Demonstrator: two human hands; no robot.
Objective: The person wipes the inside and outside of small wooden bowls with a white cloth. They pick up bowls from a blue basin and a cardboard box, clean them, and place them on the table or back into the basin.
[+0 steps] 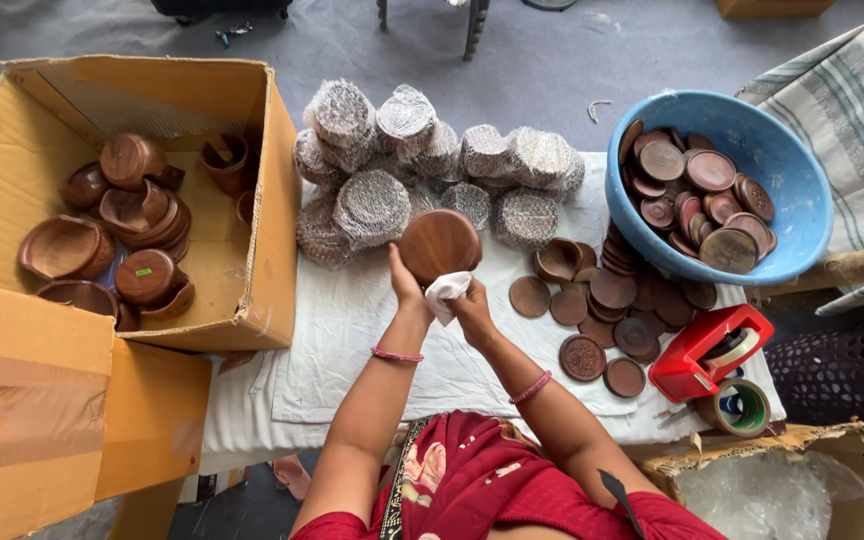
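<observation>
My left hand point(408, 283) grips a round brown wooden bowl point(440, 243) from below, its rounded underside turned up toward the camera, above a white cloth-covered table point(352, 330). My right hand point(472, 300) presses a small white cloth point(446, 293) against the bowl's lower edge. Both wrists carry pink bangles. Just beyond the bowl lie several bowls wrapped in bubble wrap point(372, 205).
An open cardboard box point(252, 240) at left holds several unwrapped wooden bowls point(142, 215). A blue plastic basin point(792, 200) at right is full of round wooden lids, with more lids point(612, 300) piled on the table. A red tape dispenser point(707, 350) and a tape roll point(742, 407) sit near the right edge.
</observation>
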